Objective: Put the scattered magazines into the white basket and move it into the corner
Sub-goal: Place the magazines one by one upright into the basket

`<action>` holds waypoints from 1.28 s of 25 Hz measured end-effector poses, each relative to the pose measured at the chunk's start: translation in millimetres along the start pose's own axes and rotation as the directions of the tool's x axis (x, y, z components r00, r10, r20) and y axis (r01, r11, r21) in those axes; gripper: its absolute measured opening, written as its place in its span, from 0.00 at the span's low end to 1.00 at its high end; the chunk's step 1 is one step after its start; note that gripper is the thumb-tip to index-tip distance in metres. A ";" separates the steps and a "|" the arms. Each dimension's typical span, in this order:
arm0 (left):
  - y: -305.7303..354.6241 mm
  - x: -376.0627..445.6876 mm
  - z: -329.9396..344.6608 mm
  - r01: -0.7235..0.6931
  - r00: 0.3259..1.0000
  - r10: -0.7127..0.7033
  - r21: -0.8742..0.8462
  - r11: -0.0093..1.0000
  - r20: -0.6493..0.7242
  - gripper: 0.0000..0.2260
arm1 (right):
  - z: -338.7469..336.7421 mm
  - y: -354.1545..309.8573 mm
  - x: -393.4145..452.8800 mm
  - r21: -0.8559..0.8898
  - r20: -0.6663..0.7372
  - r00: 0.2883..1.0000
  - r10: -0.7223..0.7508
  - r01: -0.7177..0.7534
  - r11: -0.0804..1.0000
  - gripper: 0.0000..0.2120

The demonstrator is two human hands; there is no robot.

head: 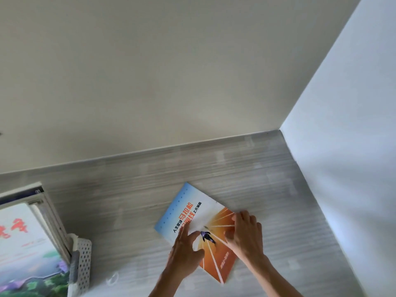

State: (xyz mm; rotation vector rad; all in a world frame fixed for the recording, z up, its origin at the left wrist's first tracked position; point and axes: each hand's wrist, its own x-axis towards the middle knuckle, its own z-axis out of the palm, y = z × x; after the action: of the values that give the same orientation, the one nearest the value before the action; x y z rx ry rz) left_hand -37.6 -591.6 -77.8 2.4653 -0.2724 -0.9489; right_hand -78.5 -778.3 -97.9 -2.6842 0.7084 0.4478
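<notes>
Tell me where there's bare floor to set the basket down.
Bare floor runs from the orange-and-blue magazine up to the wall corner, and between the magazine and the white basket. It is crowded at the magazine, where both hands rest.

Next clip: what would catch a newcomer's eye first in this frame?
The orange and blue magazine lying flat on the grey wood-grain surface stands out, with the left hand and right hand both resting on its cover. At the lower left, a white perforated basket already holds a stack of magazines. Pale walls meet in a bare corner at the upper right.
</notes>
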 end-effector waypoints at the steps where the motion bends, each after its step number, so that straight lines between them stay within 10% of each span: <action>1: 5.9 1.5 -5.9 0.048 0.999 -0.049 -0.085 0.995 -0.007 0.26 | -2.6 -4.9 -2.5 0.008 0.037 0.999 0.037 -0.037 0.999 0.16; 5: 17.1 -8.0 -30.4 0.166 0.982 -0.183 -0.631 0.758 0.039 0.25 | -21.5 -26.1 -28.1 0.495 0.196 0.980 -0.033 -0.070 0.866 0.07; 10: 14.4 -39.2 -73.1 0.033 0.982 -0.177 -0.872 0.489 -0.062 0.17 | -36.9 -105.3 -79.7 0.675 -0.081 0.953 -0.291 0.267 0.687 0.07; 14: -33.4 -79.3 -130.0 -0.150 0.970 -0.091 -0.850 0.504 -0.225 0.14 | -49.5 -157.2 -97.0 0.801 -0.031 0.961 -0.274 0.188 0.568 0.10; 20: -101.0 -100.5 -129.7 -0.038 0.991 -0.047 -0.611 0.791 -0.123 0.09 | 11.3 -209.8 -140.7 0.707 0.169 0.943 -0.288 0.088 0.702 0.21; 29: -145.6 -108.7 -95.7 0.205 0.967 -0.254 -0.532 0.821 -0.021 0.10 | 53.8 -191.2 -177.7 0.707 0.483 0.765 -0.426 -0.054 0.705 0.29; 32: -150.5 -111.5 -86.6 0.117 0.980 -0.183 -0.526 0.842 -0.075 0.15 | 61.9 -178.8 -177.4 0.687 0.405 0.867 -0.290 -0.079 0.722 0.29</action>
State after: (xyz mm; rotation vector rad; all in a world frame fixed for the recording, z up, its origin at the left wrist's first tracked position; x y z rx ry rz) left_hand -59.9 -391.4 -33.4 2.0433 0.2063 -0.7973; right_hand -145.6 -533.4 -45.1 -1.7790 0.4301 0.6485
